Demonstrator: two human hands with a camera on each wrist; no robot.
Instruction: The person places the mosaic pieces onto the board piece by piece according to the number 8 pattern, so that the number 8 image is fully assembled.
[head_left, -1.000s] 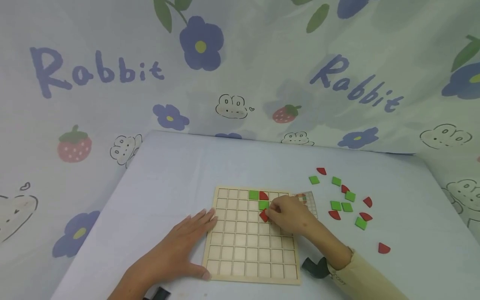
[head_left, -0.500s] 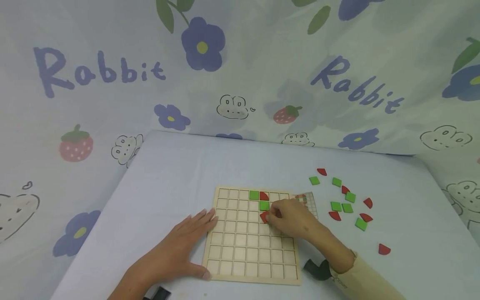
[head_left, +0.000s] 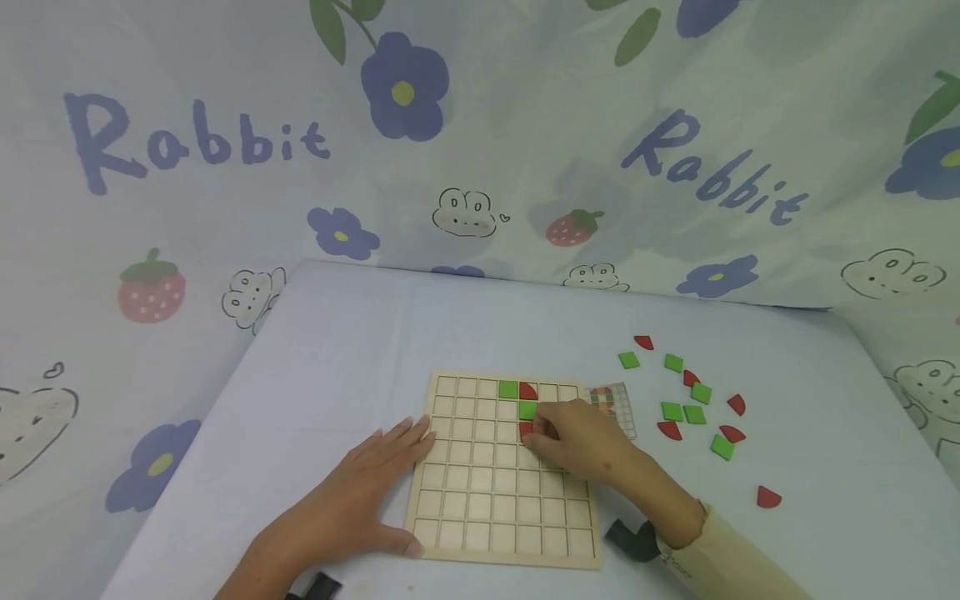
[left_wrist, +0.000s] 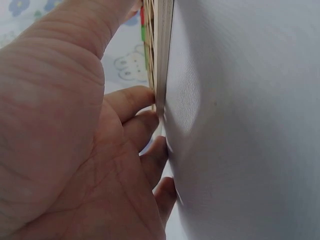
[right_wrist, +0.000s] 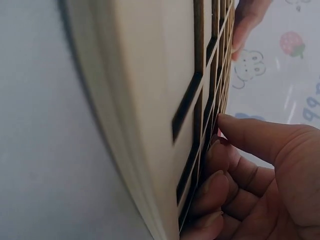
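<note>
A wooden grid board (head_left: 480, 504) lies flat on the table. My left hand (head_left: 352, 500) rests along its left edge with fingers extended; in the left wrist view, fingertips touch the board's side (left_wrist: 162, 50). Over the board's upper right cells, my right hand (head_left: 581, 433) pinches a red tile (head_left: 527, 428) between thumb and index finger, at a cell in the third row. Fingers partly cover this tile. Directly above it sits a green square tile (head_left: 527, 409), and a red quarter-circle tile (head_left: 528, 391) and another green tile (head_left: 507, 389) lie in the top row.
A pattern card (head_left: 622, 404) shows from under or beside the board's right edge, partly behind my right hand. Loose green squares (head_left: 672, 412) and red quarter-circles (head_left: 768, 497) are scattered on the right side of the table. A printed cloth (head_left: 480, 150) hangs behind.
The red tile, tilted across its cell earlier, has turned and now lines up with the grid. My right fingers have shifted slightly left with it. My left hand stays put.
</note>
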